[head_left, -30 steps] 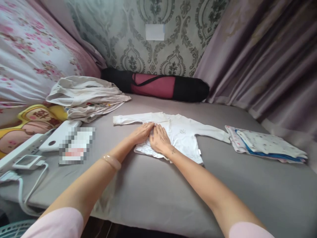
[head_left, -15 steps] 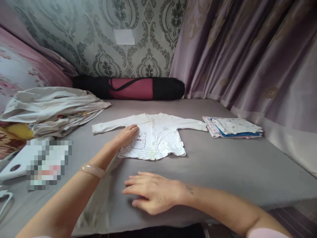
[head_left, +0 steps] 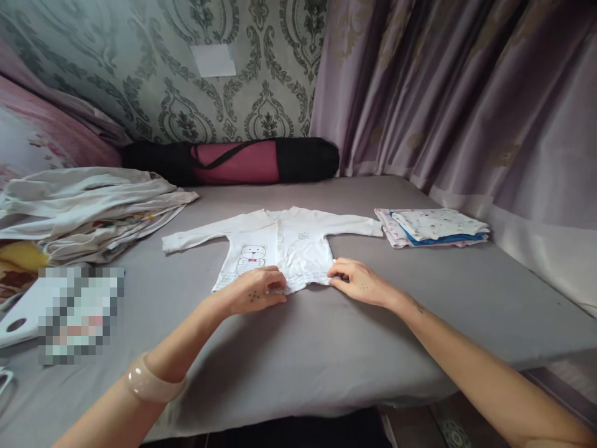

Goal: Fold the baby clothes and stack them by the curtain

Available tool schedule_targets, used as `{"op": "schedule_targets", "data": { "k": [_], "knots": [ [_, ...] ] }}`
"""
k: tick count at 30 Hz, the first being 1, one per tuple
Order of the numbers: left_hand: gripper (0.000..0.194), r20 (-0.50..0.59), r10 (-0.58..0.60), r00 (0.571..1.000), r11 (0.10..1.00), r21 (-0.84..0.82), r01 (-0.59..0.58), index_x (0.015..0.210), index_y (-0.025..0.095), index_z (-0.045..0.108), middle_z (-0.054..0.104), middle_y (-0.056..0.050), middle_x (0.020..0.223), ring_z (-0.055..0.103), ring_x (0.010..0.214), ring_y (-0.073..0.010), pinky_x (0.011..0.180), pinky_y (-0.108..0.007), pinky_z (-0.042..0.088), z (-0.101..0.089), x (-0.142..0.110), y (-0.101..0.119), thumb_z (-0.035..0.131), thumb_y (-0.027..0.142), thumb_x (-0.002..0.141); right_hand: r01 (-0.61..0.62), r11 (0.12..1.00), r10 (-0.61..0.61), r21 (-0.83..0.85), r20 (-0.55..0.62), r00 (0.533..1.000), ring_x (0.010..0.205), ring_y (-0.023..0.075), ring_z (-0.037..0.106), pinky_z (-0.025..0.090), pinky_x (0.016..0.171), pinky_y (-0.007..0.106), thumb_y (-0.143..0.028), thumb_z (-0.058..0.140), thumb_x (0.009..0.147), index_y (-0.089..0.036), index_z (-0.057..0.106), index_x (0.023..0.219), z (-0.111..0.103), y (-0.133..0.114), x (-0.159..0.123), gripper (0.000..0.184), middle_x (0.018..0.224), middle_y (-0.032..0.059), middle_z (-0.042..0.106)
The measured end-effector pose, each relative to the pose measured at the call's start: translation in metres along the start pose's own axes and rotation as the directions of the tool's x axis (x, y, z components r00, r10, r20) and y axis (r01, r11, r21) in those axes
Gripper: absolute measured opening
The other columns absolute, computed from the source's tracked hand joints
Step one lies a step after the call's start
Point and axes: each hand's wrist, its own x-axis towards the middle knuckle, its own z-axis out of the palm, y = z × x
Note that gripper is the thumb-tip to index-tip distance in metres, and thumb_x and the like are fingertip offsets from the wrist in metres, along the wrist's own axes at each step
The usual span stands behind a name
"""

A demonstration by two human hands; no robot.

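Note:
A small white long-sleeved baby shirt [head_left: 254, 231] lies spread on the grey sheet [head_left: 401, 348], collar away from me and both sleeves stretched out. It has a bear print on its left half and a wrinkled right half. My left hand [head_left: 252, 291], with a pale bangle on the wrist, is at the middle of the bottom hem, thumb and fingers curled around the fabric edge. At the hem's right corner, my right hand [head_left: 361, 284] pinches the cloth between thumb and fingers. The fingers partly cover the hem.
A folded clothes stack [head_left: 438, 227] lies right of the shirt. At left is a loose pile of light garments [head_left: 102, 199], with a white board-like object [head_left: 28, 317] and a blurred-out item nearer me. A black and maroon bag [head_left: 237, 163] lies along the wall; curtains [head_left: 396, 93] hang at right.
My left hand has moved from the bear print down to the hem's middle. My right hand has gone from the bare sheet forward and right to the hem's corner, closing there. The view shifted slightly.

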Motion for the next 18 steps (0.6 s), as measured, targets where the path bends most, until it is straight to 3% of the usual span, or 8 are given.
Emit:
{"op": "schedule_targets", "data": {
  "k": [4,7,9,14,18],
  "knots": [
    [0.017,0.006,-0.005,1.000,0.994,0.106,0.005,0.097,0.024,0.067,0.063,-0.001,0.089,0.057,0.068,-0.0128,0.064,-0.024,0.041,-0.002,0.006,0.004,0.055,0.033,0.088,-0.015,0.998,0.015,0.056,0.000,1.000,0.078,0.0146,0.058,0.042,0.071,0.026,-0.022,0.051,0.091,-0.020,0.071,0.084,0.001,0.003,-0.001,0.021,0.085,0.0031,0.065],
    [0.020,0.006,0.013,1.000,0.991,0.132,-0.014,0.098,0.026,0.068,0.064,-0.001,0.088,0.057,0.066,-0.0122,0.064,-0.024,0.041,-0.002,0.008,0.006,0.050,0.032,0.090,-0.012,0.996,0.008,0.084,0.037,0.999,0.080,0.0151,0.059,0.043,0.072,0.026,-0.026,0.061,0.087,-0.020,0.070,0.092,-0.001,0.007,-0.003,0.013,0.091,0.0034,0.065],
    [0.024,-0.001,0.021,1.000,0.991,0.130,-0.021,0.094,0.024,0.068,0.065,-0.002,0.087,0.058,0.069,-0.0135,0.065,-0.025,0.041,-0.001,0.008,0.005,0.045,0.032,0.093,0.018,0.996,-0.024,0.084,0.068,0.997,0.085,0.0163,0.059,0.044,0.075,0.026,-0.024,0.064,0.084,-0.020,0.069,0.099,-0.004,0.010,-0.005,0.016,0.097,0.0044,0.065],
    [0.032,0.005,0.048,0.999,0.998,0.038,-0.049,0.090,0.020,0.064,0.064,-0.004,0.084,0.057,0.075,-0.0153,0.068,-0.026,0.042,-0.011,0.005,0.000,0.034,0.031,0.097,0.102,0.995,-0.104,0.021,0.103,0.989,0.094,0.0182,0.059,0.044,0.085,0.030,-0.017,0.047,0.094,-0.019,0.066,0.108,-0.015,0.010,-0.009,0.024,0.101,0.0069,0.065],
    [0.026,-0.003,0.004,1.000,0.997,-0.073,-0.004,0.092,0.021,0.067,0.063,-0.004,0.091,0.056,0.069,-0.0119,0.062,-0.023,0.042,-0.028,0.001,-0.002,0.044,0.033,0.094,0.164,0.985,-0.157,-0.058,0.112,0.981,0.098,0.0189,0.057,0.044,0.086,0.031,-0.011,0.041,0.094,-0.020,0.065,0.109,-0.021,0.003,-0.009,0.030,0.102,0.0069,0.063]
  ]
}}
